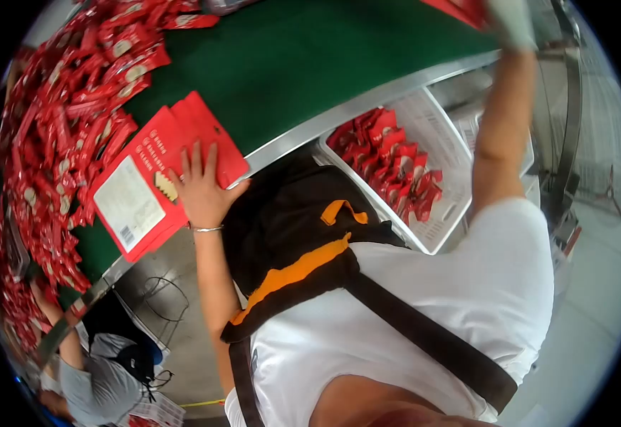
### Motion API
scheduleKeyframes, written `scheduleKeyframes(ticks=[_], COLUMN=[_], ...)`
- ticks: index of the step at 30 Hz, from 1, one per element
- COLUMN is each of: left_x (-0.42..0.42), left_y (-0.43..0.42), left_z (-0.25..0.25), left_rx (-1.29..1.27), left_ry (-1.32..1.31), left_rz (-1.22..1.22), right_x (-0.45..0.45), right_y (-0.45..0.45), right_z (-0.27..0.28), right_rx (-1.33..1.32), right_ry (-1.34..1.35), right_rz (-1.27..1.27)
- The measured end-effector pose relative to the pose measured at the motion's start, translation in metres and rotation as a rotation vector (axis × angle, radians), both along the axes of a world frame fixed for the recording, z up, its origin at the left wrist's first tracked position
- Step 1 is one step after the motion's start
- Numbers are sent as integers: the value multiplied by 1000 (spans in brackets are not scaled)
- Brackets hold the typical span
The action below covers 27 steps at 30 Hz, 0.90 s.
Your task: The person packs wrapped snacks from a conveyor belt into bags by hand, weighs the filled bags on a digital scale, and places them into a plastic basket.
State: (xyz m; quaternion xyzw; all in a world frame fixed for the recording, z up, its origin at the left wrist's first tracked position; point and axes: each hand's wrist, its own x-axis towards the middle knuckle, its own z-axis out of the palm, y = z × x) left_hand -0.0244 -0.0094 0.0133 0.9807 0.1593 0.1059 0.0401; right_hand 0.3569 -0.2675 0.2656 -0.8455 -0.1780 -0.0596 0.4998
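From where I stand, the worker in the white shirt (431,285) and dark apron (289,206) is right up against a green tabletop (310,57) with a pale metal edge (310,135). The bare left hand (205,188) lies palm down, fingers spread, on an overlapping stack of flat red printed pouches (147,192), a thin bracelet (207,229) round its wrist. The pouches sit at the near side of the tabletop and reach out over the metal edge; the top one shows a white panel (129,203) with a barcode in its corner.

The right arm stretches far across the other way. Its hand (511,25), in a pale glove, is blurred beside a red package (461,10) cut off by the top of the view. I can't tell whether the fingers are pinching that package or merely near it.

Just beyond the pouches spreads a big, loose heap of small glossy red packets (75,142), running along the tabletop on the worker's left. Below the metal edge, between the apron and the right arm, is a white plastic basket (460,181) partly filled with small red packets (389,164). Further along, a co-worker in a grey top (104,384) has an arm extended toward the heap.
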Motion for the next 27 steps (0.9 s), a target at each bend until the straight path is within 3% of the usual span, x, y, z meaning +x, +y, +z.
scheduleKeyframes(ticks=[1, 3, 7, 11, 13, 16, 19, 21, 23, 24, 26, 27], left_x=[0, 0, -2, -2, -2, -3, -4, -4, -4, -4, -4, -3], left_y=[-1, 0, 4, 8, 8, 10, 13, 13, 13, 13, 14, 14], left_z=[0, -7, -14, -18, -16, -17, -20, -21, -21, -21, -22, -21], left_rx=[18, 53, 88, 124, 111, 119, 126, 139, 120, 131, 138, 137], left_ry=[16, 15, 48, 77, 78, 106, 96, 99, 95, 98, 118, 123], left_rz=[-1, -7, -53, -72, -84, -83, -86, -73, -74, -55, -54, -50], right_x=[-43, -52, -135, -148, -139, -112, -70, -17, 11, 13, 52, 38], right_y=[-55, -198, -312, -387, -405, -417, -405, -406, -352, -320, -293, -273], right_z=[17, -7, -54, -173, -238, -295, -337, -417, -424, -424, -495, -497], right_rx=[493, 6, -168, -853, -1222, -1319, -1249, -1306, -1299, -1256, -917, -1158], right_ry=[281, 52, 465, 346, 300, 373, 343, 340, 369, 283, 576, 271], right_rz=[14, -96, -308, -219, -146, -119, -91, -96, -41, -54, -243, -110])
